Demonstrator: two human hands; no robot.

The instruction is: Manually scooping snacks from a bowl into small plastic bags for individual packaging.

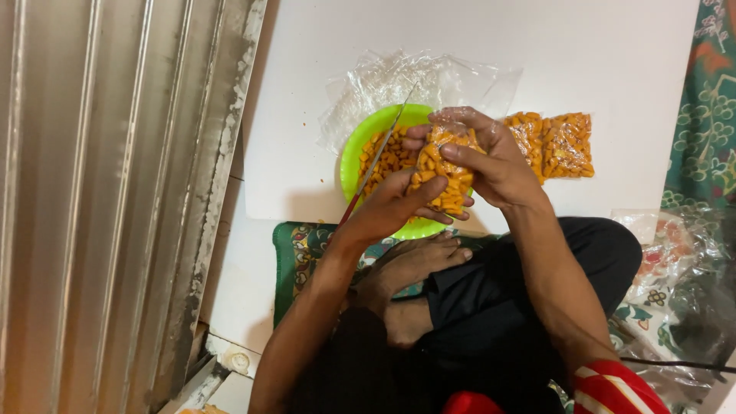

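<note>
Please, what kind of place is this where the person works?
Probably a home or small shop floor used for packing snacks by hand. The person sits on a patterned mat beside a metal shutter. Both hands hold a small bag of orange snacks over a green bowl, and filled bags lie on a white board.

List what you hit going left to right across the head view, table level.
Metal shutter → green bowl → bag in hands → packed snack bags → patterned cloth.
</note>
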